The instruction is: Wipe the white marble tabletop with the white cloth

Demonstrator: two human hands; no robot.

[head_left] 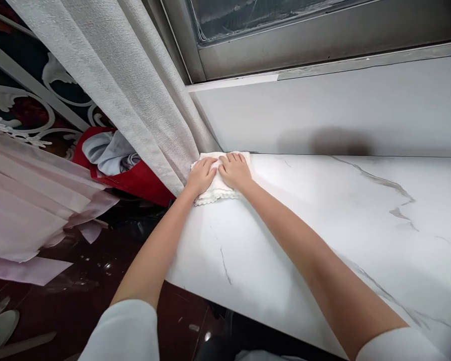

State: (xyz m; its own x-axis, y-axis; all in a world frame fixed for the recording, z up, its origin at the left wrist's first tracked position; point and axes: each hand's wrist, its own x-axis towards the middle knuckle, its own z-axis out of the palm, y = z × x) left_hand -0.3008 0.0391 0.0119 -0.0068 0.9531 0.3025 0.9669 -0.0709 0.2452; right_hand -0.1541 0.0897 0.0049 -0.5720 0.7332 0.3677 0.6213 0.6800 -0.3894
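Observation:
A cream-white cloth [220, 191] with a ruffled edge lies at the far left corner of the white marble-patterned tabletop [285, 225]. My left hand [202, 175] presses on the cloth's left part, its fingers stretched out flat and pointing inward. Beside it, my right hand [234, 169] rests palm down on the upper middle of the same cloth, fingers extended toward the wall. The two thumbs almost meet between the hands. Both palms hide whatever part of the cloth is under them.
A grey-white curtain [135, 90] hangs against the table's left corner. Behind the table stand a white panel [285, 110] and a metal window frame [285, 55]. To the left are a red bag [135, 183] with grey fabric and a pink cloth [30, 195], above dark red floor [180, 316].

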